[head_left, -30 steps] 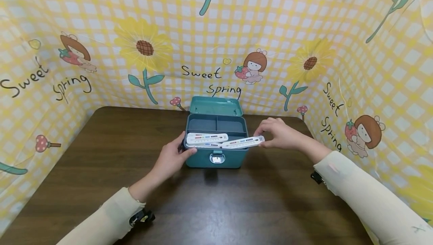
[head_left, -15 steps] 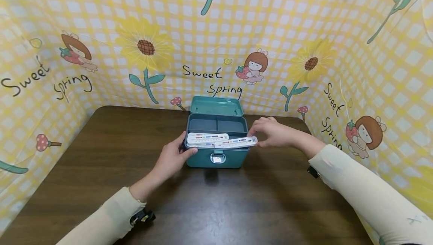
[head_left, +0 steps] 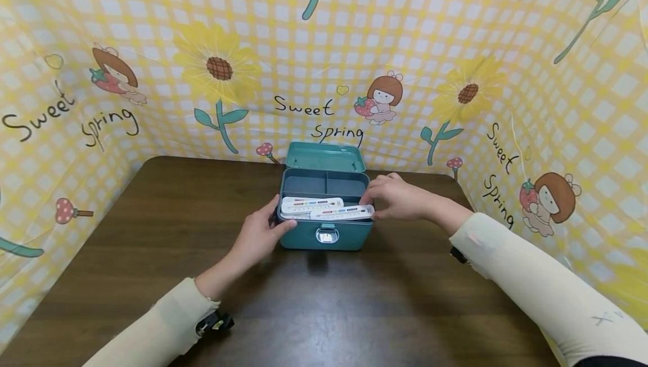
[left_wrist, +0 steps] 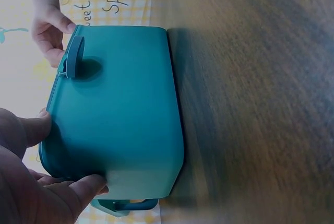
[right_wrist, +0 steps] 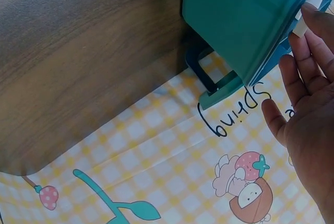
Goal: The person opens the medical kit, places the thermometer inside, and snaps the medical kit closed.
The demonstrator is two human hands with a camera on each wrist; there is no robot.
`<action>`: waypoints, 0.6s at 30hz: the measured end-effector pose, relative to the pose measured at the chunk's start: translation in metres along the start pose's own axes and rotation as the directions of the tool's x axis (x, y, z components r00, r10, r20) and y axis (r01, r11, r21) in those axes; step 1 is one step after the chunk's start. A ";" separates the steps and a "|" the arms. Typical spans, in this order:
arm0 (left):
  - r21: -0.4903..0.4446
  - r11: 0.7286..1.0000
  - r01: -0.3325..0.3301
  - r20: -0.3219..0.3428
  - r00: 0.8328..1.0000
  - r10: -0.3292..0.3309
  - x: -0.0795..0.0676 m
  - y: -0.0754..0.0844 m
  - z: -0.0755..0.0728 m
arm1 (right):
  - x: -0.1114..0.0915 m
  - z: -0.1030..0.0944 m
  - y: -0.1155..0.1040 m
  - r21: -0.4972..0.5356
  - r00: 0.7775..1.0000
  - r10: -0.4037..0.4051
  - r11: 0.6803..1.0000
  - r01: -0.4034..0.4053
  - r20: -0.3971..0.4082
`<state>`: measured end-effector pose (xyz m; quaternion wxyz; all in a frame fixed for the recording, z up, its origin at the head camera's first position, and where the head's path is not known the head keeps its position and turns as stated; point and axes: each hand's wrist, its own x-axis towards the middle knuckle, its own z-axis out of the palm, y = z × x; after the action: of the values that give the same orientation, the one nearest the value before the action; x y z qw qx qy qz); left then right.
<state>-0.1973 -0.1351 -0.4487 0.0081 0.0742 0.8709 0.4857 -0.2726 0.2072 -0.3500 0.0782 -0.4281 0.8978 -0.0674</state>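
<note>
A teal box [head_left: 302, 238] with a front clasp [head_left: 327, 235] stands on the table with its lid [head_left: 325, 156] up. My left hand [head_left: 257, 231] grips its left front corner, the thumb over the rim, as the left wrist view shows with the box wall [left_wrist: 125, 114] beside the fingers. My right hand [head_left: 397, 198] pinches the right end of a white, flat thermometer [head_left: 344, 213] at the box's right rim. In the right wrist view the pinched thermometer [right_wrist: 300, 27] shows only its end. Other white thermometers [head_left: 310, 204] lie in the front part of the box, partly covered.
Behind the lid, a grey divided tray [head_left: 304, 181] sits in the box's rear half. The brown table [head_left: 202, 198] spreads around the box. A yellow checked cloth [head_left: 314, 63] rises at the back and both sides.
My right hand has moved left with the thermometer, which now lies lower and further over the box's front part. My left hand stays on the box.
</note>
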 end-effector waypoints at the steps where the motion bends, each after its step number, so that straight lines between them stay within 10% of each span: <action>1: 0.001 1.000 0.001 0.000 1.000 -0.001 0.000 0.000 0.000 | 0.001 0.000 0.000 -0.001 1.000 0.005 1.000 -0.005 0.004; 18: 0.019 1.000 0.010 0.006 1.000 -0.010 0.000 0.004 -0.001 | 0.017 0.007 -0.010 -0.022 1.000 0.023 0.999 -0.023 -0.011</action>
<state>-0.1967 -0.1337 -0.4454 0.0127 0.0713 0.8759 0.4771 -0.2741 0.1872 -0.3567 0.0692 -0.4181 0.9038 -0.0589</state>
